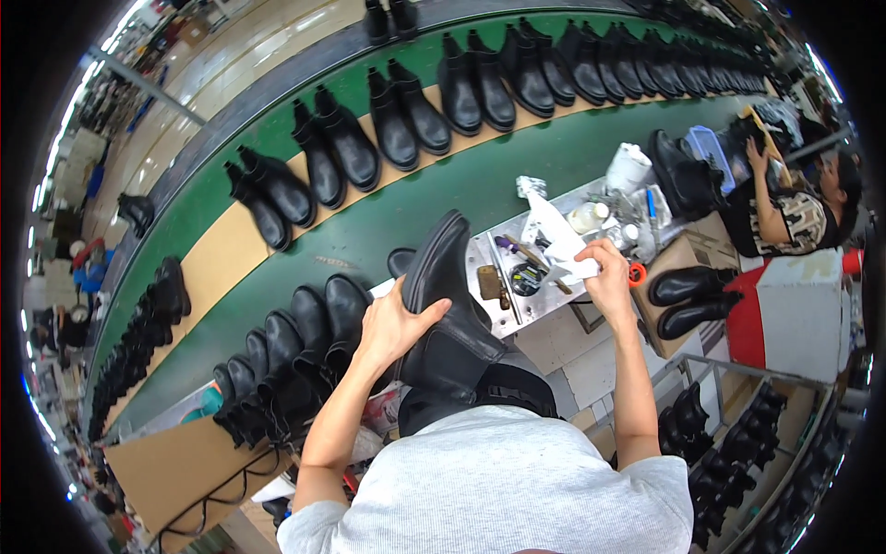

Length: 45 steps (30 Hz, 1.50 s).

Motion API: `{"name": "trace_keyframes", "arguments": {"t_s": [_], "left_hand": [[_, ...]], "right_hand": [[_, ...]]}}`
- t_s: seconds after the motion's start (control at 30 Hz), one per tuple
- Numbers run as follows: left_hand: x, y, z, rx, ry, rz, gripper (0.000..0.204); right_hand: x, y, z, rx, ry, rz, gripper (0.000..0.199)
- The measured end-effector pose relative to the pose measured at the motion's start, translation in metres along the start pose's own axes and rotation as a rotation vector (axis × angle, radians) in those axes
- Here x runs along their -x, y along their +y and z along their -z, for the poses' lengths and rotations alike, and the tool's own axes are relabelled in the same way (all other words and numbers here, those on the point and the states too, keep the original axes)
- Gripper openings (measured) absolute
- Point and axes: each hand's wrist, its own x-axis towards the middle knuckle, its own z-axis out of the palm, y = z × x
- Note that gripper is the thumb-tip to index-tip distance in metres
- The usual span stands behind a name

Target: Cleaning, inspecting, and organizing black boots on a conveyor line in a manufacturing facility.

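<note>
A black leather ankle boot (pixel 441 268) is in my left hand (pixel 392 325), tilted with its toe pointing away from me; my thumb lies across its upper and the fingers are behind it. Another boot's toe (pixel 400 261) shows partly behind it. My right hand (pixel 604 277) pinches a crumpled white cloth or tissue (pixel 556 235) over the metal work tray, apart from the boot. Beneath the cloth sit a round black tin (pixel 526 279) and a brown block or brush (pixel 489 282).
Pairs of black boots (pixel 411 125) line a green conveyor table (pixel 360 226) on brown card. More boots (pixel 286 337) stand to my left. White bottles (pixel 588 218) and a white roll (pixel 629 166) crowd the tray's far end. A co-worker (pixel 784 212) sits at right, beyond a cardboard box (pixel 683 263).
</note>
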Motion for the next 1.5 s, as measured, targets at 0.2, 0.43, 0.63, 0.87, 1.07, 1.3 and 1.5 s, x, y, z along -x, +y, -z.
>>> {"name": "trace_keyframes", "arguments": {"t_s": [0.2, 0.43, 0.63, 0.87, 1.07, 1.3, 1.5], "left_hand": [[-0.002, 0.0, -0.008, 0.038, -0.046, -0.057, 0.077], [-0.003, -0.001, -0.009, 0.06, -0.008, -0.046, 0.072], [-0.002, 0.001, -0.01, 0.087, -0.006, -0.038, 0.067], [0.0, 0.003, -0.008, 0.073, -0.004, -0.012, 0.067], [0.001, 0.004, -0.011, 0.084, 0.011, -0.011, 0.067], [0.003, 0.006, -0.013, 0.08, 0.022, -0.001, 0.068], [0.006, 0.005, -0.011, 0.087, 0.039, 0.075, 0.068]], "right_hand": [[-0.001, 0.01, 0.02, 0.377, 0.133, 0.104, 0.02], [0.011, 0.037, 0.026, -0.882, -0.063, -0.647, 0.019], [0.032, 0.029, 0.025, -0.357, -0.324, -0.443, 0.027], [0.045, 0.079, 0.033, -0.177, 0.042, -0.127, 0.025], [0.019, 0.15, 0.001, -1.2, 0.576, -0.649, 0.03], [0.026, 0.154, -0.029, -0.751, 0.356, -0.581, 0.037], [0.095, 0.106, -0.06, 0.038, 0.174, -0.133, 0.064]]}}
